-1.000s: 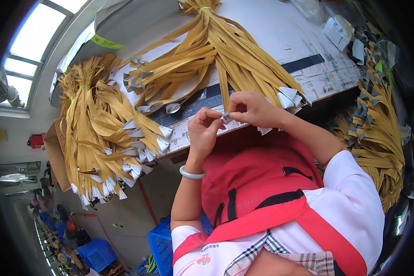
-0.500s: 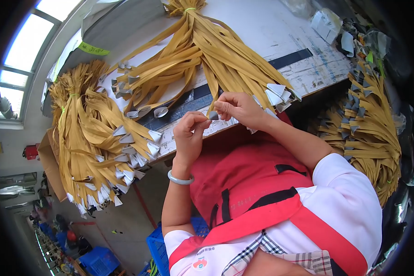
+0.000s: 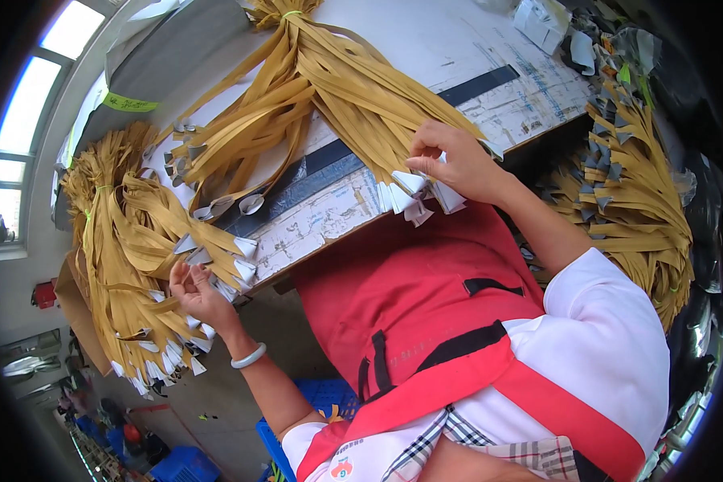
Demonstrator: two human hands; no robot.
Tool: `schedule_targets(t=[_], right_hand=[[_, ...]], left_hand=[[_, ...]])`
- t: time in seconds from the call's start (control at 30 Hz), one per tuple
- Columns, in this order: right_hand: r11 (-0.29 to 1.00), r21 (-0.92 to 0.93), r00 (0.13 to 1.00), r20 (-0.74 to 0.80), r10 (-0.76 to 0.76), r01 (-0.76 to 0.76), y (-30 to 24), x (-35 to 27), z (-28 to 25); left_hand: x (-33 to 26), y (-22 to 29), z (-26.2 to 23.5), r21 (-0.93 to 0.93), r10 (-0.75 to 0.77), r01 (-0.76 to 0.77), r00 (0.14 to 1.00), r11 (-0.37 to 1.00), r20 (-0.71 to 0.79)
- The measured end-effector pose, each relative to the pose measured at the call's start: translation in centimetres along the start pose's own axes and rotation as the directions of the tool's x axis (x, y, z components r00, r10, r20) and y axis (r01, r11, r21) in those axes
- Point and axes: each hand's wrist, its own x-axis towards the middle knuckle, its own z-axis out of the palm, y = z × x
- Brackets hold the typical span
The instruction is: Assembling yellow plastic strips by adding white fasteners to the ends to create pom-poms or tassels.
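My left hand (image 3: 202,301) is over the left bundle of mustard-yellow straps (image 3: 124,249), its fingers loosely curled and apart, with nothing visible in them. Grey and white end tabs (image 3: 243,269) lie just beside its fingertips. My right hand (image 3: 462,165) is at the lower end of the middle bundle of yellow straps (image 3: 377,88). Its thumb and fingers are drawn together in a pinch above white folded tabs (image 3: 410,183); what sits between them is too small to make out. Those tabs hang at the table's near edge.
The scuffed white table (image 3: 329,205) carries a dark strip (image 3: 490,84). Looped straps with grey tips (image 3: 253,136) lie left of the middle bundle. A large heap of grey-tipped straps (image 3: 643,217) stands at the right. Below are a blue crate (image 3: 321,394) and a cardboard box (image 3: 80,305).
My hands have parted from over the table edge, where they met at a grey strap tip. The left went left and down to the left bundle; the right moved slightly right, by the white tabs.
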Motion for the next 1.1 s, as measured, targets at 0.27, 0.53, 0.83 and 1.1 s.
schedule_targets(t=[0.27, 0.53, 0.83, 1.1], right_hand=[[0.876, -0.419, 0.956, 0.255, -0.141, 0.241, 1.4, -0.7, 4.0], [0.920, -0.253, 0.949, 0.174, -0.262, 0.300, 1.3, 0.7, 5.8], [0.948, 0.202, 0.954, 0.118, -0.274, 0.247, 0.9, 1.2, 5.4], [0.877, 0.475, 0.861, 0.414, -0.294, 0.070, -3.5, 3.7, 3.0]], left_hand=[[-9.3, 4.6, 11.1, -0.097, 0.200, -0.181, 0.728, 0.979, 0.656], [-8.4, 5.4, 16.4, -0.128, 0.278, -0.415, 0.323, 0.901, 0.905], [-7.4, 4.2, 15.8, -0.117, 0.118, -0.026, 0.409, 0.993, 0.905], [-5.3, 6.6, 14.7, -0.348, 0.169, 0.309, 0.482, 0.885, 0.860]])
